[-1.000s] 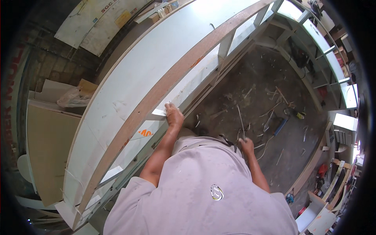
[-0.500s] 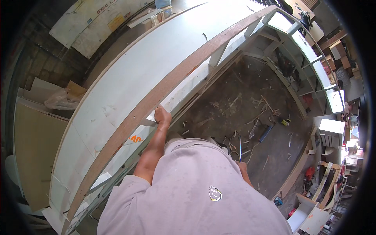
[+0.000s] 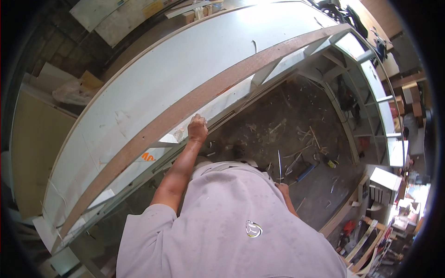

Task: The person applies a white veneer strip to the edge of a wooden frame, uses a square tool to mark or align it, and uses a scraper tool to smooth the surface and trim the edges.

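My left hand (image 3: 198, 129) is closed in a fist just inside the long brown wooden edge strip (image 3: 185, 107) of a large white-panelled frame. If anything is in its fingers, it is hidden. The white panel (image 3: 134, 99) stretches beyond the strip, marked by scuffs and a small dark curl. My right hand (image 3: 282, 189), partly hidden by my shirt, is closed at the lower end of a thin, pale, blade-like strip (image 3: 279, 162). The strip stands nearly upright; its exact kind cannot be made out.
Wood offcuts and shavings litter the dark floor (image 3: 278, 120) inside the frame, with a blue tube-like thing (image 3: 306, 173) among them. A white ribbed frame section (image 3: 371, 74) curves round at the right. Boards and a plastic bag (image 3: 72, 92) lie at the left.
My left hand has shifted slightly farther and to the right, off the wooden edge strip. The thin strip in my right hand has moved a little left. The whole view has turned slightly.
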A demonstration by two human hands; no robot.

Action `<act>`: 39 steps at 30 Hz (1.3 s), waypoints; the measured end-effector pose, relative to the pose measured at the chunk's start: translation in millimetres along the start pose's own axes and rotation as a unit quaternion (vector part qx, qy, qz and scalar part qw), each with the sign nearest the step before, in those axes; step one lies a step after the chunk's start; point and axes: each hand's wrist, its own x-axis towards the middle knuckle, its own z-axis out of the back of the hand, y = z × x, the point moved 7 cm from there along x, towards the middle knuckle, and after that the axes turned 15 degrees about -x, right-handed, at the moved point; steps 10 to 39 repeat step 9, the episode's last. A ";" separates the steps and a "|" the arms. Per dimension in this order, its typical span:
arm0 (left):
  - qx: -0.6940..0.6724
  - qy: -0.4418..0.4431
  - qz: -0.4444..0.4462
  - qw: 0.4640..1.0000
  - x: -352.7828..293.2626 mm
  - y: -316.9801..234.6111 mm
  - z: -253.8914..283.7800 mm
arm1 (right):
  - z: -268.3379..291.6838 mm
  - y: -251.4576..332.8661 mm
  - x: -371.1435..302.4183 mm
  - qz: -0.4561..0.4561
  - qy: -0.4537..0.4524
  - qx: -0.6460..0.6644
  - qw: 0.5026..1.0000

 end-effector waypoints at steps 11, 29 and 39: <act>0.091 0.046 0.025 0.994 9.0 7.5 -15.1 | 110.8 -2.9 123.8 0.055 0.002 0.087 0.995; 0.091 0.046 0.025 0.994 9.0 7.5 -15.1 | 110.8 -2.9 123.8 0.055 0.002 0.087 0.995; 0.091 0.046 0.025 0.994 9.0 7.5 -15.1 | 110.8 -2.9 123.8 0.055 0.002 0.087 0.995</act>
